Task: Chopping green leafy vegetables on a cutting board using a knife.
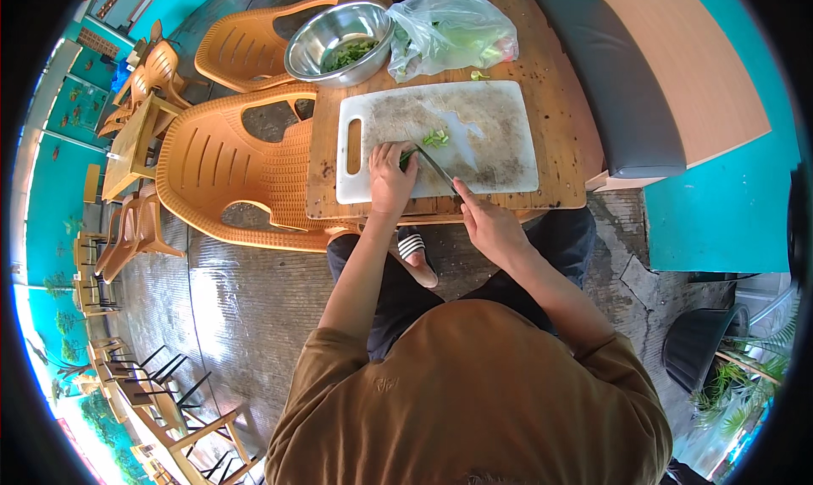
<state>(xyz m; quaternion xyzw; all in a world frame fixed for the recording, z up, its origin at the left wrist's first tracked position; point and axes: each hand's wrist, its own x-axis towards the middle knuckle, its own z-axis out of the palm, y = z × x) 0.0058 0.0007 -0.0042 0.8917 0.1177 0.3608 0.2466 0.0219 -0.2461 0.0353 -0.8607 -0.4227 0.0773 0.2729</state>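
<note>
On the wooden table lies a worn white plastic cutting board (381,113) with a slot handle at its left end. My left hand (392,168) presses a green vegetable (406,158) onto the board, its fingers covering most of the piece. A kitchen knife (436,168) is in my right hand (486,221), the index finger stretched along the spine. The blade slants up and left, its tip close beside the fingers of my left hand. A small heap of chopped green pieces (436,138) sits just beyond the knife tip.
A steel bowl (305,53) with chopped greens (349,55) stands beyond the board, beside a clear plastic bag (457,24) of vegetables. A small scrap (479,75) lies on the wooden table (559,167). Orange plastic chairs (209,161) flank the left, a cushioned bench (610,78) the right.
</note>
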